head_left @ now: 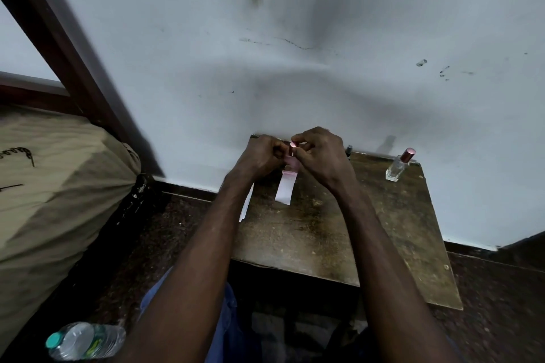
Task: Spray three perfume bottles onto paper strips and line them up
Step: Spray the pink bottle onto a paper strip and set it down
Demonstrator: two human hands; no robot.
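Presently both hands, left hand (261, 153) and right hand (320, 156), pinch a small pink bottle (292, 160) over strip (285, 188); aim nozzle down, steady.

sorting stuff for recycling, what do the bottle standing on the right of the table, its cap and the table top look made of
Bottle: clear glass, probably; the table shows through its thick walls. Its cap: glossy pink metal or metallised plastic, with a bright sheen. Table top: worn, stained wood or board, matte and scuffed.

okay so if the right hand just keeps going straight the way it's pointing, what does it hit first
The right hand points left, its fingers on a pink cap. Past that, it would most likely meet the left hand straight away, though depth is hard to judge.
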